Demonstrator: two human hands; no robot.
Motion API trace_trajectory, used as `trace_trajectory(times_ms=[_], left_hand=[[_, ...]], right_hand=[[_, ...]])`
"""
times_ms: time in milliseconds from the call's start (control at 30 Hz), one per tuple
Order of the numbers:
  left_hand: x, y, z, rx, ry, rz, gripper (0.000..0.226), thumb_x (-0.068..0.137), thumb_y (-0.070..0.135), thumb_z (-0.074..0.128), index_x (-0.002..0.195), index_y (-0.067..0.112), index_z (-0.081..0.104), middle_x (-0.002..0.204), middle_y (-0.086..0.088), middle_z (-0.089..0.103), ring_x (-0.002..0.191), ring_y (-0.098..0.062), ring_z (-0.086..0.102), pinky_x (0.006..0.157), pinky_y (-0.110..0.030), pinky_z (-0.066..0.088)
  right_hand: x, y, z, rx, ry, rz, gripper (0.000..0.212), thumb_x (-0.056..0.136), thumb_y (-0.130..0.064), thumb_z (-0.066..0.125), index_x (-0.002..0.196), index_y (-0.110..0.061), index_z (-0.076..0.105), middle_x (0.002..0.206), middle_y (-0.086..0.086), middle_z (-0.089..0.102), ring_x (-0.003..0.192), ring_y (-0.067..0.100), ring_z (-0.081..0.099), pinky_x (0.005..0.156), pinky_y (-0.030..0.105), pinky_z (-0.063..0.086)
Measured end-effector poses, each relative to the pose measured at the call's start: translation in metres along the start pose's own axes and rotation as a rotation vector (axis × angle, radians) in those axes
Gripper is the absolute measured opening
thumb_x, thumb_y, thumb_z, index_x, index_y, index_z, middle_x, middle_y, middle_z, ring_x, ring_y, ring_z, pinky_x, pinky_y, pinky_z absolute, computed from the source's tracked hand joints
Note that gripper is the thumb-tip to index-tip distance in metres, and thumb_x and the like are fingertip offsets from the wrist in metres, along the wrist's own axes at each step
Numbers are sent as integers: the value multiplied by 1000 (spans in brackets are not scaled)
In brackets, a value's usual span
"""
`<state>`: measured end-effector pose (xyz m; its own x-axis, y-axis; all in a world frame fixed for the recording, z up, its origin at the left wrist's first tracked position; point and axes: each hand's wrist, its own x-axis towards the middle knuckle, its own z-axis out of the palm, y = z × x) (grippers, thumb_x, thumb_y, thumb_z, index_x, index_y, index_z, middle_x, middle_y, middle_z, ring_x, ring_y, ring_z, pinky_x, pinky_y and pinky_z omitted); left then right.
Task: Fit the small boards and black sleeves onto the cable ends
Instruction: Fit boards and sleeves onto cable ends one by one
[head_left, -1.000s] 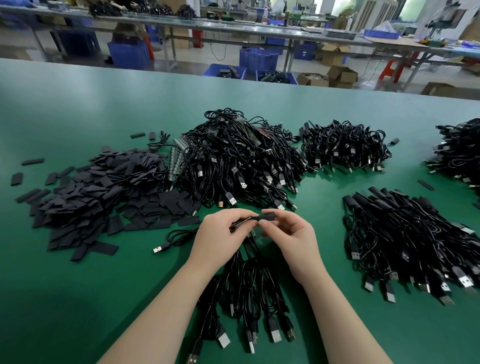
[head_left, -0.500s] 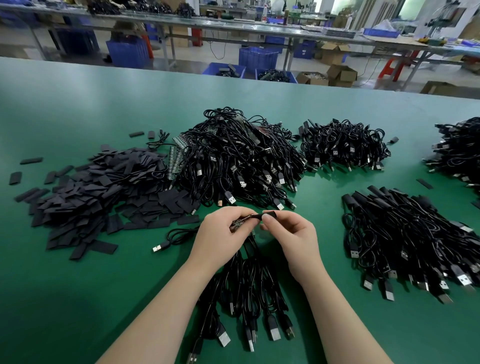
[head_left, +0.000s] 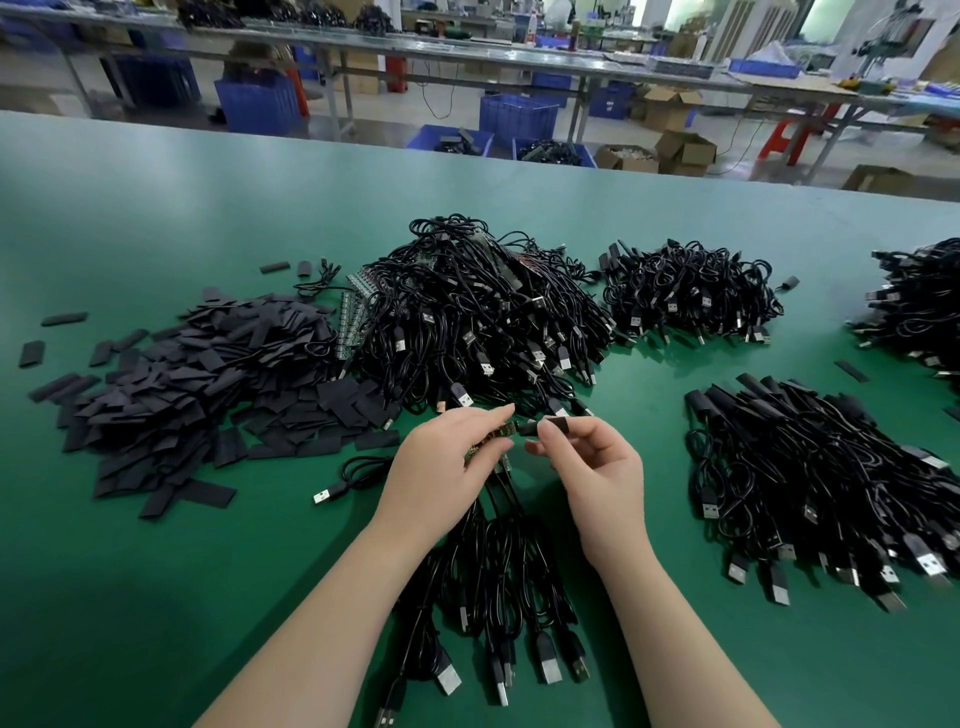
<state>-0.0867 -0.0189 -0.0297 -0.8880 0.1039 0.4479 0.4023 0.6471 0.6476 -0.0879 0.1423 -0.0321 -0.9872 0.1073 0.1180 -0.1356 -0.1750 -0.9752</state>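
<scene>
My left hand (head_left: 441, 467) grips a small green board (head_left: 500, 432) on a cable end, above a bundle of black USB cables (head_left: 498, 587). My right hand (head_left: 597, 467) pinches a short black sleeve (head_left: 550, 426) between thumb and forefinger. The sleeve's open end faces the board's tip and sits just right of it; whether they touch I cannot tell. A heap of flat black sleeves (head_left: 171, 384) lies to the left. A strip of spare boards (head_left: 350, 325) shows at the edge of the big cable pile (head_left: 483, 322).
Cables with sleeves fitted lie in a heap at the right (head_left: 831, 478). More cable piles sit at the back right (head_left: 691, 291) and far right edge (head_left: 919, 306). One loose cable (head_left: 353, 475) lies left of my left hand. The green table (head_left: 156, 571) stretches far back.
The sleeve in my right hand has come slightly apart from the board, with a small gap showing now. Both hands stay in about the same place over the bundle.
</scene>
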Motion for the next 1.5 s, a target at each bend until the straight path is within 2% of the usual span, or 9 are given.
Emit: trace_trajectory(times_ms=[133,333,633,833,1033,1133,1500], left_hand=[[0,-2,1,-31,-9,-47,27,91,26,67,118,26,70,112,14,69,107,1,58,91,-7,42],[1,-2,2,-45,-23,-40,26,92,23,66,117,27,71,109,15,69,106,3,58,91,-10,44],[1,-4,1,-112,-41,-98,25,93,22,64,115,30,71,110,18,68,106,6,57,88,-5,41],[1,-5,2,-117,-58,-85,25,92,22,65,115,32,70,109,19,67,107,7,56,89,-5,41],[0,-5,4,-118,-78,-48,25,93,23,64,116,32,70,107,22,66,105,5,57,89,-15,47],[0,-7,4,-125,-79,-57,26,93,22,63,115,34,69,106,23,66,106,6,57,90,-17,47],[0,-9,6,-162,-73,-72,26,93,23,62,113,40,69,103,30,64,105,8,57,88,-12,46]], right_hand=[[-2,-1,2,-65,4,-66,19,88,-5,72,79,-22,73,79,-1,75,77,14,73,70,15,53],[-4,-4,3,-126,-2,-106,34,88,-3,72,78,-36,75,85,-5,76,83,17,73,73,17,54],[-3,-6,-1,-129,-31,-92,31,87,-1,72,76,-30,74,84,-2,76,81,17,73,73,19,55],[-3,-6,-1,-119,-33,-88,35,88,-2,71,77,-34,74,83,-5,75,80,17,73,72,18,54],[-1,-4,-4,-130,-28,-60,18,87,-3,72,83,-21,72,84,0,75,81,19,73,72,18,54],[0,-3,-3,-130,-29,-42,15,86,-4,74,84,-19,72,86,-2,75,83,10,72,72,14,52],[1,0,-4,-142,-7,3,10,84,-6,77,86,-15,72,81,1,74,75,10,69,70,18,53]])
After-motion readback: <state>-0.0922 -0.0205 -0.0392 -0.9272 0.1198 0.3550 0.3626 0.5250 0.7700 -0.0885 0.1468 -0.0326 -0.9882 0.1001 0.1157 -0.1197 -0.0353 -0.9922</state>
